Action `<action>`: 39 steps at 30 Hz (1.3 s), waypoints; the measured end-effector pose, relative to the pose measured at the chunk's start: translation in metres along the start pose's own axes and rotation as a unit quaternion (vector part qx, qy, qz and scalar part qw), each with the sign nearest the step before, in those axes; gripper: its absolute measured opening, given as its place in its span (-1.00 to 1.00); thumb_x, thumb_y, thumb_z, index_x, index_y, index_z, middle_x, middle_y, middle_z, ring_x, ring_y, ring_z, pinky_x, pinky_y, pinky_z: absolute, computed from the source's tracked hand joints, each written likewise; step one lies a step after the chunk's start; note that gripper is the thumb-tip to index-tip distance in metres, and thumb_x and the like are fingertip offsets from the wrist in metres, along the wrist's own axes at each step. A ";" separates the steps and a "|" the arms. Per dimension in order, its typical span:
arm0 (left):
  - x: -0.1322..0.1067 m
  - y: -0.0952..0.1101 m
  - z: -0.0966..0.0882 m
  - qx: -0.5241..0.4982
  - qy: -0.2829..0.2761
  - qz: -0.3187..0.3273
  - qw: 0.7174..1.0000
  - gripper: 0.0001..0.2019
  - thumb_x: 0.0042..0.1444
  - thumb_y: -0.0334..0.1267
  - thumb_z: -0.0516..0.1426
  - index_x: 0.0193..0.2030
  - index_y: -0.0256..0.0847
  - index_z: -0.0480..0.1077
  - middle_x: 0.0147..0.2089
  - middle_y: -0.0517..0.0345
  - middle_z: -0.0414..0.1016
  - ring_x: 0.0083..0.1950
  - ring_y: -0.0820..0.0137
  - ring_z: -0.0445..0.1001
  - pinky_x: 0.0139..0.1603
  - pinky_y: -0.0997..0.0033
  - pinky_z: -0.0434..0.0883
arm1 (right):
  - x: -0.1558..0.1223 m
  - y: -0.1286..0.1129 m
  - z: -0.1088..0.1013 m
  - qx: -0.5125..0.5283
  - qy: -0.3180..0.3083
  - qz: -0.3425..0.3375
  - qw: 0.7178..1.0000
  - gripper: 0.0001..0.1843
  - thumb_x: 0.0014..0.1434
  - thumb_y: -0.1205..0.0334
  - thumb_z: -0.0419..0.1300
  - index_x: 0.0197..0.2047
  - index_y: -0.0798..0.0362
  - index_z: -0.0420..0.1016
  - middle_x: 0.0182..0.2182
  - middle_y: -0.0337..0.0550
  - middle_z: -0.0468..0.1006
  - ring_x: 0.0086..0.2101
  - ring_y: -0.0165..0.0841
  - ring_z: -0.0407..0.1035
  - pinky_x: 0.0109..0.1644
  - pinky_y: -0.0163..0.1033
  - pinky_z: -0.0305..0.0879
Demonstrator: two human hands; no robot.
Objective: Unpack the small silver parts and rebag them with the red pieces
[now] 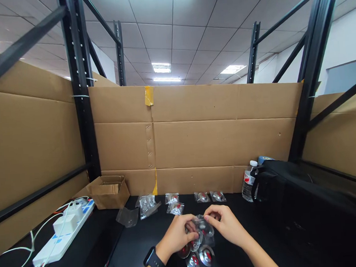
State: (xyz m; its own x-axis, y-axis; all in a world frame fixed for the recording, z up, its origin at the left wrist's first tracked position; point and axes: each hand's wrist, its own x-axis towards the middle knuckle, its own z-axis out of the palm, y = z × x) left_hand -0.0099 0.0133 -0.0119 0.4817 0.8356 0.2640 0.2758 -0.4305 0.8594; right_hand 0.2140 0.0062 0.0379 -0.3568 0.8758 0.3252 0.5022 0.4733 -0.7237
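Several shiny silver domes with red patches [206,256] lie on a matte black tabletop [138,246] at the lower centre of the frame. Just above them, the left hand [176,233] curls thumb and fingers nearly together on a transparent plastic packet [206,229]; the right hand [225,223] pinches its upper edge, thumb against forefinger. Small clear packets [175,209] rest farther back, a white power strip [59,247] lower left, a bulky black fabric bag [308,214] lower right. Brown cardboard panels [197,144] and black metal posts [86,136] enclose the tabletop; a pale tiled ceiling [189,39] with lit panels [161,67] fills the top
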 end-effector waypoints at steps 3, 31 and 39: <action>-0.004 0.007 -0.002 0.022 -0.022 0.014 0.999 -0.67 -0.04 -0.32 0.31 -0.07 -0.24 0.58 -0.22 0.13 0.66 -0.23 0.36 0.55 -0.15 0.48 0.40 | 0.000 -0.001 0.003 0.010 0.001 0.008 1.000 -0.73 0.24 0.07 0.21 -0.31 0.09 0.61 -0.51 -0.18 0.55 -0.48 -0.37 0.37 -0.38 -0.31 0.20; -0.034 -0.058 -0.119 0.395 0.524 -0.235 0.717 -0.43 0.19 -0.25 0.14 0.34 -0.22 0.15 0.29 -0.23 0.35 0.25 -0.07 0.35 0.12 -0.05 0.32 | 0.116 0.010 0.114 -0.260 -0.171 -0.065 0.948 -0.45 0.16 0.14 0.26 0.23 -0.07 0.41 0.25 0.05 0.42 0.19 0.03 0.32 0.22 0.19 0.22; -0.010 -0.025 -0.086 0.324 0.518 -0.053 0.790 -0.66 0.23 -0.27 0.06 0.15 -0.17 0.33 0.20 -0.12 0.33 0.23 0.04 0.32 0.21 -0.02 0.27 | 0.113 0.013 0.092 -0.198 -0.078 -0.082 0.974 -0.60 0.09 0.43 0.16 -0.01 0.05 0.61 -0.04 0.01 0.64 0.02 -0.13 0.50 0.14 -0.16 0.32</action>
State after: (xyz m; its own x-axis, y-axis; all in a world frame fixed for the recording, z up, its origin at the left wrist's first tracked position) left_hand -0.0927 0.0452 0.0016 -0.4191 0.5646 0.7110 0.7985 -0.1435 0.5847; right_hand 0.1076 0.1029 0.0091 -0.5571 0.7753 0.2976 0.6816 0.6316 -0.3694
